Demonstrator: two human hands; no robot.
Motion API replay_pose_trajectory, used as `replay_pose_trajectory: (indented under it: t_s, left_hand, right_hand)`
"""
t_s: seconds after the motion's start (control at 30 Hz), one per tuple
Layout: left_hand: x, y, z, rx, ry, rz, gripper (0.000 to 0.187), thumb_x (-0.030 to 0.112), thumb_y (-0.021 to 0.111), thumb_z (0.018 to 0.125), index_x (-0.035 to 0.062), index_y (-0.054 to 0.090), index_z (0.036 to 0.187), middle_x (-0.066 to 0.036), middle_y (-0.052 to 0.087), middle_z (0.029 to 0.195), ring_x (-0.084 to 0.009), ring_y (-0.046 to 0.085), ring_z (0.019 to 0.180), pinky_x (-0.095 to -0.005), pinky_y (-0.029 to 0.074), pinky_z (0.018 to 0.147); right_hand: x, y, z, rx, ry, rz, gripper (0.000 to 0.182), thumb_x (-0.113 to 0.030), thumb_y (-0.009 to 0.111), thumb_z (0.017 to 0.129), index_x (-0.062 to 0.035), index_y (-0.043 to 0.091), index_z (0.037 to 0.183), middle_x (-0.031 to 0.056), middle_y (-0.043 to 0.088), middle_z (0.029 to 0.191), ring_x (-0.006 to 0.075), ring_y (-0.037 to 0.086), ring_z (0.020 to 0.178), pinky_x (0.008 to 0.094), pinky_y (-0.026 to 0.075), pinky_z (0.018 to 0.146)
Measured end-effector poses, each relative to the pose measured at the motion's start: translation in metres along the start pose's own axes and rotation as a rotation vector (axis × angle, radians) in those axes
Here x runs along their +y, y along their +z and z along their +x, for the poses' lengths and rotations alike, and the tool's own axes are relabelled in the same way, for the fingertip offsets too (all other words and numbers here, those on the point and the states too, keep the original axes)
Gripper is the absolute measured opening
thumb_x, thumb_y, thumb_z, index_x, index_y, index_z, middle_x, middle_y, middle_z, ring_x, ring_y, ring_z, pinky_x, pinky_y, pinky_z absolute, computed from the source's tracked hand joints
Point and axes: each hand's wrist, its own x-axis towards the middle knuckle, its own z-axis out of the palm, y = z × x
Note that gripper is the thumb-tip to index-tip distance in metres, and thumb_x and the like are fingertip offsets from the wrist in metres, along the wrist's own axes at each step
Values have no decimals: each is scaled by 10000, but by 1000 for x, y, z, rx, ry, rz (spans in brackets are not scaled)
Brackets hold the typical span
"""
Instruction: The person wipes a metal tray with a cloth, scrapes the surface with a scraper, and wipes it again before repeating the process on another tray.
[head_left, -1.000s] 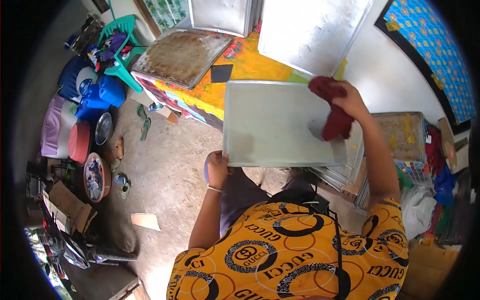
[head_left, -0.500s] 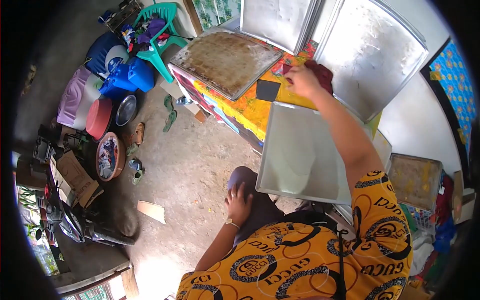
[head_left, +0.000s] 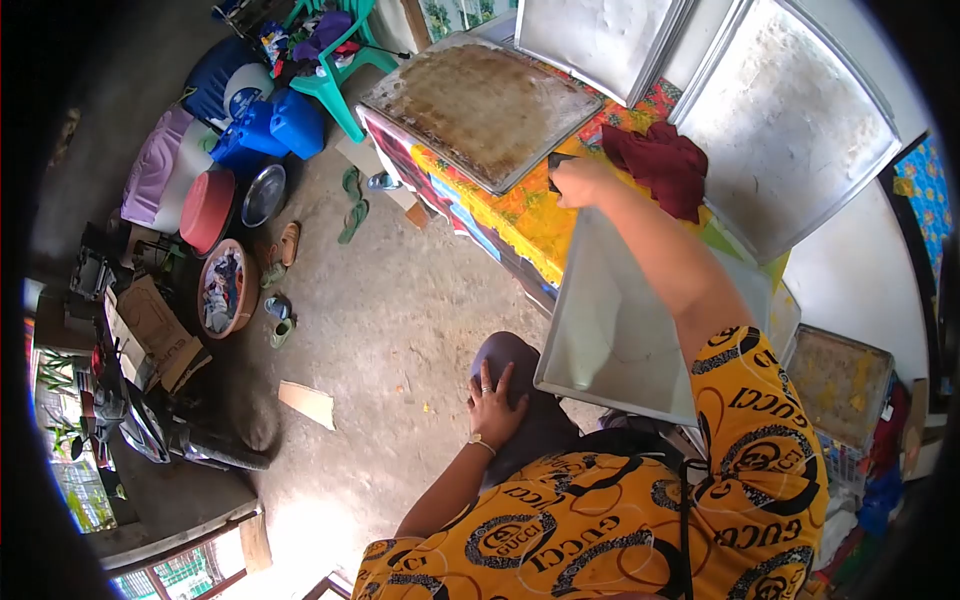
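My right hand (head_left: 580, 184) is closed on a dark, flat square piece (head_left: 557, 163) above the patterned tablecloth (head_left: 530, 228); most of the piece is hidden by the fingers. Beside that wrist lies a crumpled maroon cloth (head_left: 660, 165). A stained baking tray (head_left: 485, 105) lies flat on the table to the left of the hand. Under my right forearm is a cleaner grey metal tray (head_left: 620, 335), partly covered by the arm. My left hand (head_left: 497, 405) rests on my knee with its fingers spread, holding nothing.
Metal trays (head_left: 590, 40) stand upright at the back, with another leaning tray (head_left: 790, 125) on the right. A brown-stained tray (head_left: 840, 385) sits lower right. A green chair (head_left: 335, 90), blue jugs (head_left: 297, 122), a clothes basin (head_left: 243, 320), slippers (head_left: 353, 220) and a motorcycle (head_left: 140, 440) are left.
My right hand has left the maroon cloth, moved left and taken hold of the dark square piece. The view has shifted slightly. My left hand stays on the knee, its fingers wider apart.
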Motion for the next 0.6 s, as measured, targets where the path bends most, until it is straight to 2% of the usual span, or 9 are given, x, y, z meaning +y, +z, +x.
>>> replay_pose_trajectory:
  t_s: [0.07, 0.17, 0.27, 0.37, 0.47, 0.57, 0.6]
  left_hand:
    - [-1, 0, 0, 13, 1, 1, 718, 459, 606, 791, 340, 283, 1421, -144, 97, 1525, -484, 182, 1337, -611, 284, 1020]
    - [0, 2, -1, 35, 12, -23, 713, 456, 607, 788, 339, 291, 1416, -144, 106, 1524, -481, 192, 1335, -606, 281, 1023]
    - [3, 0, -1, 33, 9, -26, 709, 453, 608, 786, 332, 299, 1413, -146, 118, 1521, -481, 198, 1332, -597, 279, 1026]
    - [3, 0, -1, 46, 13, -29, 704, 451, 608, 784, 321, 311, 1409, -150, 130, 1518, -481, 197, 1332, -586, 282, 1030]
    - [4, 0, -3, 54, 22, -39, 693, 449, 608, 783, 313, 328, 1403, -152, 138, 1516, -477, 203, 1330, -574, 287, 1030]
    - [4, 1, -3, 69, 25, -40, 684, 447, 609, 783, 309, 342, 1397, -152, 141, 1514, -471, 216, 1325, -569, 289, 1029]
    - [3, 2, -3, 71, 24, -39, 681, 446, 609, 782, 308, 346, 1395, -151, 142, 1514, -469, 221, 1323, -569, 289, 1029]
  right_hand:
    - [1, 4, -1, 28, -81, -81, 387, -174, 662, 703, 8, 607, 1040, 175, 663, 834, 314, 659, 772, 418, 533, 665]
    - [5, 28, -9, 167, -30, -113, 352, -112, 572, 746, 52, 587, 1058, 189, 662, 864, 336, 664, 742, 419, 538, 643]
    - [7, 60, -14, 279, 43, -309, 407, -124, 497, 816, 50, 508, 1184, 209, 630, 1026, 336, 647, 884, 401, 543, 682]
    - [6, 81, -16, 465, 71, -343, 403, -117, 495, 814, 33, 513, 1188, 197, 599, 1130, 353, 630, 945, 396, 539, 742]
    - [2, 97, -19, 687, -19, -377, 372, -125, 510, 801, 30, 547, 1137, 201, 601, 1114, 354, 643, 882, 397, 547, 688]
    - [-3, 83, -27, 877, -55, -263, 371, -123, 525, 806, -15, 549, 1160, 191, 631, 1043, 341, 652, 842, 407, 543, 675]
    - [-2, 70, -31, 854, 80, -101, 348, -123, 538, 804, -32, 569, 1138, 192, 638, 1013, 337, 651, 844, 400, 540, 688]
